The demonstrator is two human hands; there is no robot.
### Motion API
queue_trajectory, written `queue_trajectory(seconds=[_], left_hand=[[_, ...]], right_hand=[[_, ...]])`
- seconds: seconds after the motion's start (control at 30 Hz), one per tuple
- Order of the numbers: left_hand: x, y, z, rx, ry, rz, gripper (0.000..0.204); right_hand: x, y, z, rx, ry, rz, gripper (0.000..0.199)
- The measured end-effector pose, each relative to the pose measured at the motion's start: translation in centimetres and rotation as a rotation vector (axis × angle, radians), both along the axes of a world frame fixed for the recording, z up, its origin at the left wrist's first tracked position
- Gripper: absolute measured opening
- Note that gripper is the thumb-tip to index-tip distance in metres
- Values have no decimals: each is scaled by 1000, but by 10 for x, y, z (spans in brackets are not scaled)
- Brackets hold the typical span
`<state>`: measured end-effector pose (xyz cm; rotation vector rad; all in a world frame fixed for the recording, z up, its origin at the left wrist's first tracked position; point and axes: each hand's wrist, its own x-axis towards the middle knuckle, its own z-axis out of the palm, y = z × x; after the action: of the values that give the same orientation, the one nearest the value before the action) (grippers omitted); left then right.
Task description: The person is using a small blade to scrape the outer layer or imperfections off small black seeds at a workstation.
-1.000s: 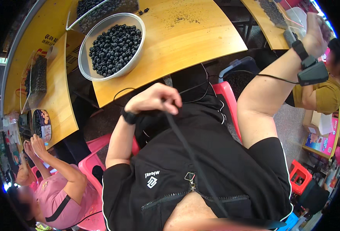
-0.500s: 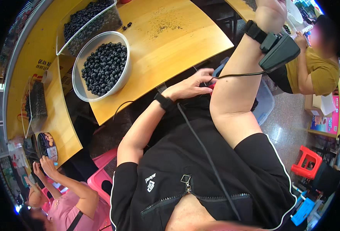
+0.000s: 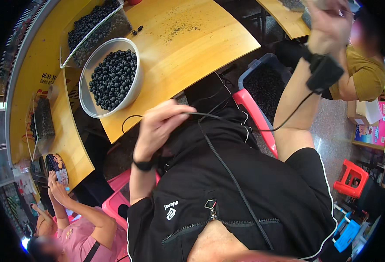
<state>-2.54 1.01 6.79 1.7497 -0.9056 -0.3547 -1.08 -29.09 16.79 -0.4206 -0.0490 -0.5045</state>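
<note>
My left hand point(image 3: 159, 124) is raised near the table's front edge, its thumb and fingers pinched on a thin black cable point(image 3: 218, 117). That cable runs across my lap to a dark device point(image 3: 325, 73) strapped at my right wrist. My right hand point(image 3: 330, 26) is stretched out at the far right, smeared by motion, so its fingers and anything in them are unclear. Beyond my left hand, a round translucent bowl point(image 3: 138, 83) of blueberries point(image 3: 114, 81) stands at the corner of the wooden table point(image 3: 201, 48).
Behind the bowl is a clear bin point(image 3: 120, 24) heaped with blueberries. A tub point(image 3: 243, 81) of dark fruit sits below the table beside a pink-red stool point(image 3: 258, 118). One person in pink point(image 3: 85, 233) works at left, another in mustard point(image 3: 362, 78) at right. A red stool point(image 3: 351, 179) stands farther right.
My left hand has moved left from beside my right arm, drawing the cable with it. My right arm has swung outward to the right, uncovering the tub and the pink-red stool.
</note>
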Motion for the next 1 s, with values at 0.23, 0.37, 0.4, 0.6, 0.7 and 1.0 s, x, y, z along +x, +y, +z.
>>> queue_trajectory(seconds=[0.23, 0.37, 0.4, 0.6, 0.7, 1.0], left_hand=[[-92, 97, 144, 258, -969, 322, 41], [-120, 130, 155, 280, -1014, 233, 28], [-115, 125, 153, 301, -1058, 243, 40], [-67, 121, 66, 891, -207, 131, 21], [-46, 137, -8, 757, -83, -82, 32], [27, 114, 63, 484, -95, 294, 21]], right_hand=[[2, 55, -29, -527, 91, 163, 22], [5, 118, -37, -574, 46, 466, 30], [6, 129, -38, -594, 48, 550, 30], [35, 156, -73, -785, 71, 677, 26], [46, 152, -97, -846, 166, 610, 25], [39, 134, -154, -948, 250, 464, 23]])
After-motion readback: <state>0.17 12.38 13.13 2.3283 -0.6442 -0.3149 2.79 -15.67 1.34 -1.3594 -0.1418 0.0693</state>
